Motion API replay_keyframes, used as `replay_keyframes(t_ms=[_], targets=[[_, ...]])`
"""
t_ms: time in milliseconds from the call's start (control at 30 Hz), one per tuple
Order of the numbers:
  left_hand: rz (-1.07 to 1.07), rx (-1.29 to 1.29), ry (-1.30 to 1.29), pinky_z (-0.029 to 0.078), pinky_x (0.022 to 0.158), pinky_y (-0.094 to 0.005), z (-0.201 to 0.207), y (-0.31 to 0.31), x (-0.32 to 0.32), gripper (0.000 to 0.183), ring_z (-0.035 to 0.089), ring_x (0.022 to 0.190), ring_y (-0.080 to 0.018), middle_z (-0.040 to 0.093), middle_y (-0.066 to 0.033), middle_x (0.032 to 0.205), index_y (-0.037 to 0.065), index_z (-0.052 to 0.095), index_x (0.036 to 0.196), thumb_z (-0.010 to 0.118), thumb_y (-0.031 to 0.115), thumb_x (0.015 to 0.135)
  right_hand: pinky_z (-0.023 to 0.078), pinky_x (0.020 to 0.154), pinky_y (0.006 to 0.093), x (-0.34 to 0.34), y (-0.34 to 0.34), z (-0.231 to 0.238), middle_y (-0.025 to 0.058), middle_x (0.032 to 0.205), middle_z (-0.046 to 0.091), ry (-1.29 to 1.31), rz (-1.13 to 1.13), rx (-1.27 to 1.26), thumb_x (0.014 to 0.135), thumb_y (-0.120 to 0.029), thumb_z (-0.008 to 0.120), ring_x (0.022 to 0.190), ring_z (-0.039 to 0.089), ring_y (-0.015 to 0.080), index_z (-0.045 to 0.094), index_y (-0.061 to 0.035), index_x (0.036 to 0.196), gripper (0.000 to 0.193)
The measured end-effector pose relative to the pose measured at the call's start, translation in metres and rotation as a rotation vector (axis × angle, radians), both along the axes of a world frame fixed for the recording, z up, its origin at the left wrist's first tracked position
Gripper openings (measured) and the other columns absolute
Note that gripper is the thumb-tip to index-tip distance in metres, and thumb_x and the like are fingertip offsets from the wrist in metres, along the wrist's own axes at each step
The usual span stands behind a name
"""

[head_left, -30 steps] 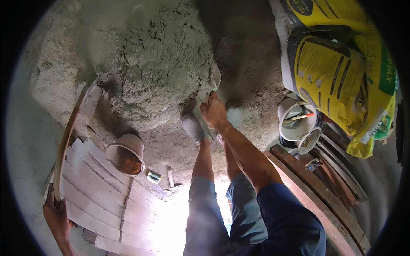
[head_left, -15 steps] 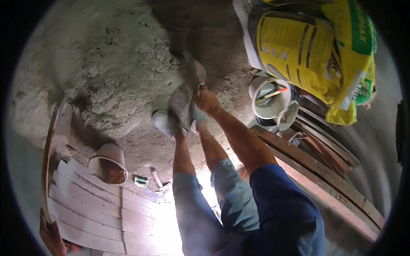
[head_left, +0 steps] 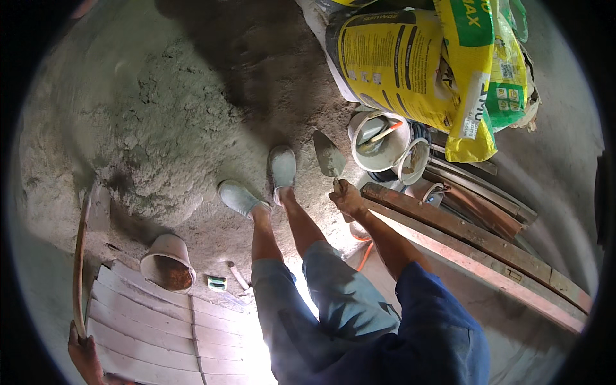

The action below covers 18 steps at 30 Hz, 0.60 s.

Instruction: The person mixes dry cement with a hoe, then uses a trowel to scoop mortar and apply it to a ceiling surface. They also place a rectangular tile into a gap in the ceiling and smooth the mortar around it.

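Note:
My right hand (head_left: 348, 199) is closed round the handle of a pointed trowel (head_left: 329, 156). The trowel's grey-smeared blade points away from me, just left of a white bucket (head_left: 359, 133). At the lower left my left hand (head_left: 85, 354) grips a long wooden handle (head_left: 77, 276). The handle runs up to the edge of a heap of wet grey mortar (head_left: 170, 128); the tool's head there cannot be made out clearly. In the white bucket lie grey tools, one with a red-tipped handle. Beside it stands a smaller pale tub (head_left: 414, 162).
Yellow and green bags (head_left: 398, 67) stand at the far right. Long wooden beams (head_left: 475, 240) lie on the right. A tipped bucket (head_left: 168, 262), a small green-edged item (head_left: 217, 282), a hammer (head_left: 239, 276) and pale boards (head_left: 144, 321) lie left of my legs. An orange cord (head_left: 366, 255) curls near my right forearm.
My right hand has moved right with the trowel, from over my right shoe towards the white bucket. My left hand still holds the wooden handle. The view has shifted somewhat.

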State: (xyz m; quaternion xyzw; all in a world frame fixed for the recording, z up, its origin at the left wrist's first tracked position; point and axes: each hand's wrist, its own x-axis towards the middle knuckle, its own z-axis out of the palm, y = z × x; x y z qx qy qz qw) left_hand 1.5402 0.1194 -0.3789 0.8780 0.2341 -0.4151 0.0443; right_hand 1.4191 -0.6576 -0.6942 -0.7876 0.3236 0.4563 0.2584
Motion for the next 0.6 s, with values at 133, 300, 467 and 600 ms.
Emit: replay_keyframes(t_ms=[133, 300, 467, 600], targets=[[0.109, -0.124, -0.053, 0.04, 0.107, -0.0368, -0.002, 0.009, 0.0, 0.065, 0.055, 0.126, -0.0299, 0.055, -0.0275, 0.136, -0.011, 0.038, 0.145, 0.055, -0.01, 0.083, 0.048, 0.094, 0.0486, -0.012, -0.037, -0.034, 0.0257, 0.11, 0.063, -0.395, 0.356, -0.152, 0.073, -0.023, 0.071, 0.104, 0.059, 0.0462, 0.062, -0.0024, 0.109, 0.042], [0.008, -0.116, -0.05, 0.04, 0.107, -0.0362, -0.003, 0.038, -0.005, 0.064, 0.055, 0.127, -0.0302, 0.053, -0.0279, 0.137, -0.01, 0.036, 0.146, 0.055, -0.008, 0.085, 0.036, 0.112, 0.0465, -0.002, -0.07, -0.115, 0.0231, 0.105, 0.067, -0.559, 0.443, -0.309, 0.07, -0.017, 0.068, 0.1, 0.061, 0.0454, 0.068, -0.0015, 0.112, 0.045], [0.034, -0.099, 0.087, 0.04, 0.106, -0.0366, 0.014, 0.021, 0.015, 0.063, 0.054, 0.123, -0.0294, 0.052, -0.0282, 0.135, -0.011, 0.035, 0.146, 0.055, -0.005, 0.087, 0.048, 0.099, 0.0464, 0.025, -0.055, -0.118, 0.0302, 0.134, 0.038, -0.249, 0.33, -0.404, 0.072, -0.019, 0.066, 0.113, 0.055, 0.0496, 0.065, -0.0191, 0.122, 0.05], [-0.073, -0.018, 0.058, 0.039, 0.106, -0.0366, 0.008, 0.012, 0.026, 0.063, 0.053, 0.122, -0.0286, 0.053, -0.0278, 0.132, -0.011, 0.037, 0.146, 0.056, 0.0, 0.087, 0.051, 0.092, 0.0465, 0.02, -0.091, -0.125, 0.0211, 0.122, 0.057, -0.248, 0.241, -0.364, 0.076, -0.015, 0.06, 0.113, 0.058, 0.04, 0.06, -0.0143, 0.122, 0.046]])
